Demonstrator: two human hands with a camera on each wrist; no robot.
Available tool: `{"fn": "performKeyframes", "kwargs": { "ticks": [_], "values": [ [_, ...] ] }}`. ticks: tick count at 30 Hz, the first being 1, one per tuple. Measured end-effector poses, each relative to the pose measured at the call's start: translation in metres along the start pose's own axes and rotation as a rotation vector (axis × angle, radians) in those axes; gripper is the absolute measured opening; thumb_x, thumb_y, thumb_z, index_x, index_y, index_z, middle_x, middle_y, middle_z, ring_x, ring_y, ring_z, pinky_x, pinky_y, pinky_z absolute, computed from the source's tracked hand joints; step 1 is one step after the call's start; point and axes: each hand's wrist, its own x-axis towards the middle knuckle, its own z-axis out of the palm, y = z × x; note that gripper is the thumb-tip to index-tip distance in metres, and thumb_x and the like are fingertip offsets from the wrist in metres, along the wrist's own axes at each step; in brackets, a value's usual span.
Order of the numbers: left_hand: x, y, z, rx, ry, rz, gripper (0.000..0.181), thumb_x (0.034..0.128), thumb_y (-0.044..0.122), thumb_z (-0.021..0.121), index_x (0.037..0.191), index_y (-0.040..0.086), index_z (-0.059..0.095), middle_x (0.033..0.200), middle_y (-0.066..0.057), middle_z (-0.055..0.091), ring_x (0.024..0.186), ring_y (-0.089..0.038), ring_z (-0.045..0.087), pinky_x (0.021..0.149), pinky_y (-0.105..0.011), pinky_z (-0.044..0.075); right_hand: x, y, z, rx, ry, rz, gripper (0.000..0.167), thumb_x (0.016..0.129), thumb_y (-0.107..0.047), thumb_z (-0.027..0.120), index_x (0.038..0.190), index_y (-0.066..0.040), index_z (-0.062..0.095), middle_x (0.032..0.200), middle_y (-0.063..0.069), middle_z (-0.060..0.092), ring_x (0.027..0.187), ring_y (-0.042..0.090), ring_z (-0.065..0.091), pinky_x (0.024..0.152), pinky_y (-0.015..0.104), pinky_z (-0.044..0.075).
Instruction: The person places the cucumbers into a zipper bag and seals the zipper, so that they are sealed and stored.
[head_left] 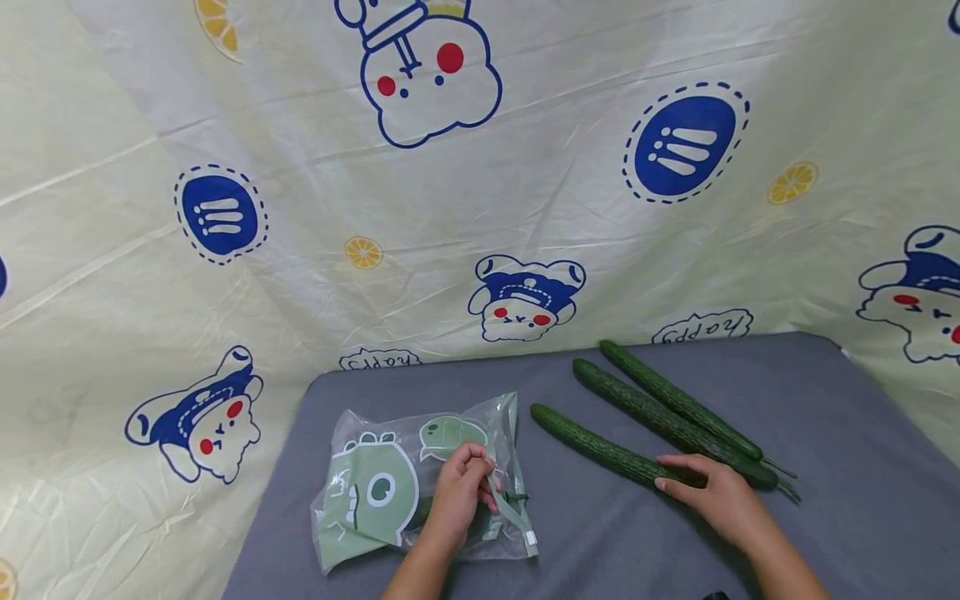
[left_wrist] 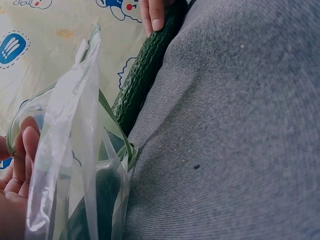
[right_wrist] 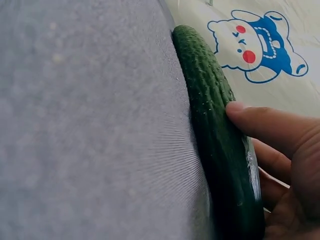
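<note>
A clear zip bag (head_left: 375,483) with a green cartoon print lies at the left of the table, a cucumber (left_wrist: 102,200) visible through its plastic. My left hand (head_left: 461,487) pinches the edge of the bag's mouth, which gapes toward the right. To the right, my right hand (head_left: 708,492) grips the stem-side part of the nearest cucumber (head_left: 592,446), thumb on one side and fingers on the other. That cucumber rests on the cloth, and its bumpy skin fills the middle of the right wrist view, with the thumb (right_wrist: 265,122) touching it.
Two more cucumbers (head_left: 645,404) (head_left: 682,400) lie side by side just beyond the right hand, stems toward the right. Grey cloth (head_left: 300,467) covers the table. A pale printed sheet (head_left: 300,308) hangs behind it. Something small and black (head_left: 716,595) shows at the front edge.
</note>
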Motion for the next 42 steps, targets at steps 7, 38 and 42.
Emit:
{"fn": "performKeyframes", "kwargs": {
  "ticks": [7, 38, 42],
  "values": [
    [0.0, 0.0, -0.001, 0.0, 0.005, -0.009, 0.007, 0.0921, 0.002, 0.052, 0.098, -0.002, 0.051, 0.065, -0.001, 0.058, 0.048, -0.01, 0.052, 0.045, -0.023, 0.05, 0.001, 0.0, 0.0, -0.02, -0.048, 0.022, 0.075, 0.084, -0.068, 0.067, 0.138, -0.017, 0.062, 0.15, 0.026, 0.049, 0.134, 0.054, 0.044, 0.092, 0.062, 0.048],
    [-0.004, 0.004, 0.006, -0.029, -0.03, 0.031, 0.023, 0.0938, 0.003, 0.053, 0.108, -0.013, 0.048, 0.066, 0.001, 0.057, 0.054, -0.007, 0.055, 0.048, -0.02, 0.047, -0.016, 0.013, -0.015, 0.064, -0.147, -0.118, 0.062, 0.09, -0.052, 0.068, 0.144, -0.022, 0.057, 0.151, 0.02, 0.049, 0.14, 0.052, 0.039, 0.093, 0.059, 0.047],
    [-0.005, 0.005, 0.007, -0.026, -0.031, 0.035, 0.026, 0.0937, 0.003, 0.054, 0.11, -0.015, 0.047, 0.066, 0.002, 0.057, 0.054, -0.006, 0.055, 0.048, -0.02, 0.047, -0.017, 0.015, -0.016, 0.065, -0.164, -0.142, 0.06, 0.09, -0.05, 0.069, 0.142, -0.021, 0.058, 0.149, 0.018, 0.052, 0.138, 0.05, 0.043, 0.092, 0.057, 0.048]
  ]
}}
